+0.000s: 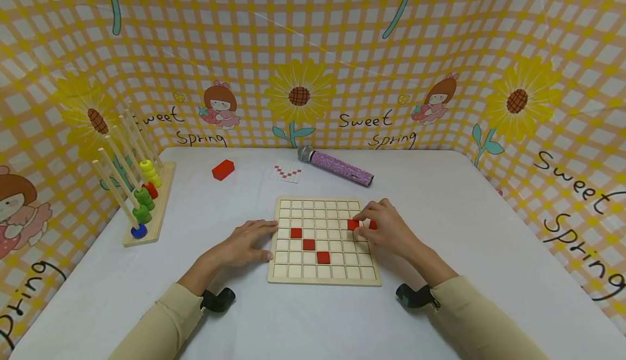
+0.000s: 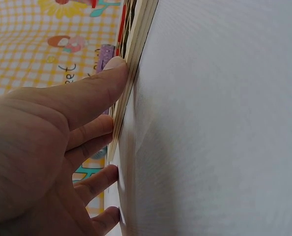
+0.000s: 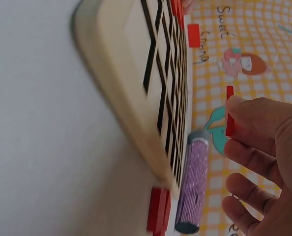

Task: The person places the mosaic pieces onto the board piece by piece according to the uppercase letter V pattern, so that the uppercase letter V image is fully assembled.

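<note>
A wooden grid board (image 1: pixel 337 282) lies on the white table, with three red square tiles (image 1: pixel 309 245) set diagonally in its left and middle cells. My right hand (image 1: pixel 388 232) pinches another red tile (image 3: pixel 229 110) between thumb and forefinger, raised above the board's right side. Just past the board's right edge, more red tiles (image 3: pixel 158 211) sit on the table, partly hidden by that hand in the head view. At the opposite edge, my left hand (image 1: pixel 244 245) touches the board's side with thumb and fingertips, fingers extended and curled around nothing.
Behind the board lie a card (image 1: pixel 287 171) printed with a V of red squares, a glittery purple microphone (image 1: pixel 339 168) and a red block (image 1: pixel 223 170). A wooden peg stand (image 1: pixel 158 224) with coloured beads stands at left. Patterned cloth (image 1: pixel 313 39) encloses the table's back and sides.
</note>
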`<state>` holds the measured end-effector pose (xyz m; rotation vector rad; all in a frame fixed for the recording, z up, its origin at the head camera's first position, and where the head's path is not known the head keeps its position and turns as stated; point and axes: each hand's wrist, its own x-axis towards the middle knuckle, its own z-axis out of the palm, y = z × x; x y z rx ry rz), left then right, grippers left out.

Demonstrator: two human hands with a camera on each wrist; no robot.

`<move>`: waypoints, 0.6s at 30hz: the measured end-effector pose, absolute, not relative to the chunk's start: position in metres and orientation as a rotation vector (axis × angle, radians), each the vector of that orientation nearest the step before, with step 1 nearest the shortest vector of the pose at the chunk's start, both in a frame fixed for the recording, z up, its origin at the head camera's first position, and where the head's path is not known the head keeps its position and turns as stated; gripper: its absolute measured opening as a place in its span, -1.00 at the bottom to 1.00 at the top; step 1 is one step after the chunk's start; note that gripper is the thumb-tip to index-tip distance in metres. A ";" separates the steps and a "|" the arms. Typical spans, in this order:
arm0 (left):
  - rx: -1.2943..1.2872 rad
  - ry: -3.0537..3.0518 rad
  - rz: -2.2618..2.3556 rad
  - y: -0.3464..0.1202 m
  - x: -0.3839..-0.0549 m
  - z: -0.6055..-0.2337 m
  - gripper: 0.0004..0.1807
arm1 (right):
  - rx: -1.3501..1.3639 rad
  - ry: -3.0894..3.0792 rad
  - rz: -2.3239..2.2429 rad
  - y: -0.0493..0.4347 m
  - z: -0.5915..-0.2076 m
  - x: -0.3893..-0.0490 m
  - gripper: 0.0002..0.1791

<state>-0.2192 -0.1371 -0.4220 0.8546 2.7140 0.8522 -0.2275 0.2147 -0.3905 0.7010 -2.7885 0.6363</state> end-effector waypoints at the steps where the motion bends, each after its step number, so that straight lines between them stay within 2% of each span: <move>1: 0.851 2.714 0.852 -0.137 -0.219 -0.422 -0.30 | 0.704 -2.788 0.643 0.211 -0.390 -0.227 -0.75; 18: 0.846 2.713 0.893 -0.137 -0.218 -0.423 -0.32 | 0.861 -2.725 0.548 0.143 -0.388 -0.232 -0.74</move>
